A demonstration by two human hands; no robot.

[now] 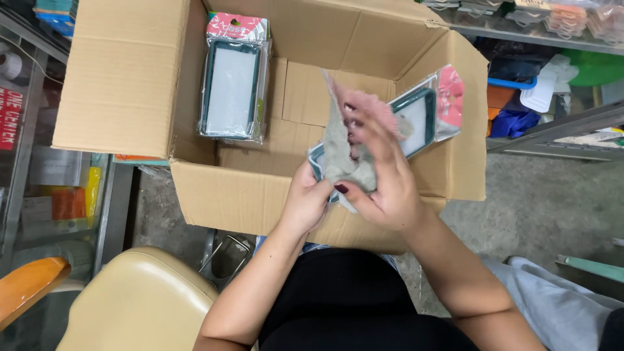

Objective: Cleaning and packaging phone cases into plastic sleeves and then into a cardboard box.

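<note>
Over an open cardboard box (130, 78), both my hands hold a packaged rectangular container with a dark teal rim (419, 117), wrapped in clear plastic with a pink card top. My left hand (304, 203) grips its lower left corner. My right hand (383, 175) presses a grey and pink cloth (341, 146) against the package's face. A second identical packaged container (232, 81) stands upright inside the box against its back left wall.
A cream padded chair (136, 302) is at lower left, beside an orange seat edge (26, 286). Metal shelves with packaged goods (552, 19) run along the upper right. Grey concrete floor (552, 201) shows to the right; another person's grey trouser leg (559, 305) is at lower right.
</note>
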